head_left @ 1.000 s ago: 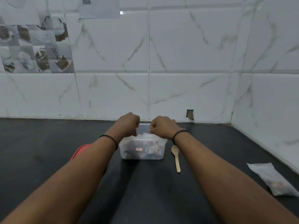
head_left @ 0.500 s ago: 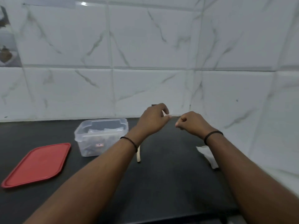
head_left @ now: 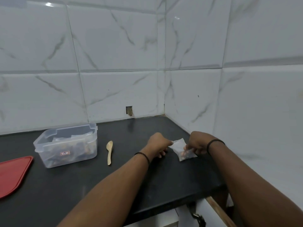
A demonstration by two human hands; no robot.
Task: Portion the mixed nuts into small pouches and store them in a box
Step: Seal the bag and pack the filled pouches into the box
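Head view: both hands, left hand [head_left: 158,143] and right hand [head_left: 197,142], apparently pinch a small clear plastic nut pouch [head_left: 183,150] on the black bench [head_left: 82,182].

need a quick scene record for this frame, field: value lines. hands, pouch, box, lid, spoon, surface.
left hand: pinches the near-left edge of the pouch
right hand: holds the right side of the pouch
pouch: clear, nuts inside, lying on the counter near the right wall
box: clear plastic, open, filled pouches inside, left of the hands
lid: red, off the box, flat on the counter at the left edge
spoon: wooden, lying between box and hands, bowl pointing away
counter: black, set in a tiled corner
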